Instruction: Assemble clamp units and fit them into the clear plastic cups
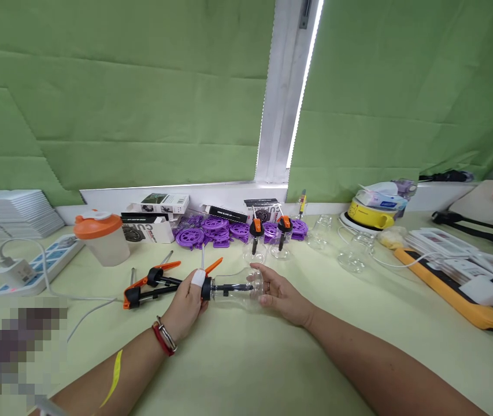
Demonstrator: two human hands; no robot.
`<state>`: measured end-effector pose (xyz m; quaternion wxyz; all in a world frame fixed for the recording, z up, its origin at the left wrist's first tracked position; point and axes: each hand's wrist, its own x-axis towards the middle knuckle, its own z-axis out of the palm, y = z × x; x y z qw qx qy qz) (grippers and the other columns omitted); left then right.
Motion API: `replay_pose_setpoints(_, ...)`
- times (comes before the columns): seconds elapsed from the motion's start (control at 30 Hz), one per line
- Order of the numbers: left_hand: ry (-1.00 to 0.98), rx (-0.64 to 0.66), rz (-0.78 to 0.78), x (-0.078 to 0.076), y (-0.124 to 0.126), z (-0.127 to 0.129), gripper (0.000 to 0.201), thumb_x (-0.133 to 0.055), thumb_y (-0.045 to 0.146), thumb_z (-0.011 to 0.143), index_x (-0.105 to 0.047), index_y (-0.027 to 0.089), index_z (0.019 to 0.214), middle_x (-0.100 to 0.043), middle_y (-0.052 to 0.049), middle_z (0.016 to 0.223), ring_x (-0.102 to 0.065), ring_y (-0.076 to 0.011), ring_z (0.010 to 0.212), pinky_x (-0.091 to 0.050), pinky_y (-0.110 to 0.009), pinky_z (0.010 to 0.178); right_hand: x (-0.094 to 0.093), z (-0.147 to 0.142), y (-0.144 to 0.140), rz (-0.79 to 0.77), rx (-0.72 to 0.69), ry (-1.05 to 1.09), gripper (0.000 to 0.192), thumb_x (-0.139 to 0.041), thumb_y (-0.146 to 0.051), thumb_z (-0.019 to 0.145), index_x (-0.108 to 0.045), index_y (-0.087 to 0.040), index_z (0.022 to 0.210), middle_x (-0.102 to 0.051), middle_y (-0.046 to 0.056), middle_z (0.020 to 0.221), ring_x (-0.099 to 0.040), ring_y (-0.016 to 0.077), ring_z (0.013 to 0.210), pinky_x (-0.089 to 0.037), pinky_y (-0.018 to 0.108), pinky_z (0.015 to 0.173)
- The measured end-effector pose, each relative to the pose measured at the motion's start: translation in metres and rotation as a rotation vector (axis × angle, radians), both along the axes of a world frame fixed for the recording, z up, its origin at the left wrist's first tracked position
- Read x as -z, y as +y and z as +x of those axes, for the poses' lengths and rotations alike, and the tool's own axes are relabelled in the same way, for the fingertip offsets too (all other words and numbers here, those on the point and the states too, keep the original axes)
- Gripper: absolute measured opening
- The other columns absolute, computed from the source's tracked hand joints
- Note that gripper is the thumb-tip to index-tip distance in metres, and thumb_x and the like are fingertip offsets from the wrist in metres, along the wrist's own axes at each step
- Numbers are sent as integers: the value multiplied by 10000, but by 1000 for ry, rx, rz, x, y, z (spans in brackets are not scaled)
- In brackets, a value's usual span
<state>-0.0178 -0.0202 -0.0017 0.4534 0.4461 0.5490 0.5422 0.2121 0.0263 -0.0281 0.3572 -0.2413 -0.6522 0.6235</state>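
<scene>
A clear bottle (238, 278) lies sideways between my hands, above the table. My left hand (186, 305) is closed around its black lid (206, 288), which has an orange lever (214, 266). A dark tube runs from the lid into the bottle. My right hand (288, 297) holds the bottle's base end, fingers and thumb curved around it. Whether the lid is fully seated I cannot tell. Beside my left hand lie two black-and-orange lids (132, 297) with dark tubes. Farther back stand two lidded bottles (254, 248) with orange levers.
Lidless clear bottles (352, 254) stand right of centre. Purple plastic discs (215, 228) and printed boxes (148, 228) line the back. An orange-lidded cup (99, 228) and a white power strip (58, 260) sit left; an orange power strip (449, 289) and cables are right.
</scene>
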Motion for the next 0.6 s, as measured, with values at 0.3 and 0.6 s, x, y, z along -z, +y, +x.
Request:
replay_pose_setpoints(0.3,-51,48,-31,5,-2,-4,322,-496,535,750,-431,219,753,-398,64,624,-367,-76,537,-374,-172,477,-5,-2,-1,-187,-7,-15,561,-602,-465,803,-442,-217,1280,-569,1,780,-472,62,423,-229,204,408)
replay_pose_setpoints(0.6,5,97,60,9,-2,-8,336,-511,526,772,-416,211,703,-343,64,602,-329,-75,510,-338,-175,435,-13,-3,-3,-248,-20,-50,435,-565,-515,804,-548,-180,1081,-651,42,828,-463,51,390,-162,195,374)
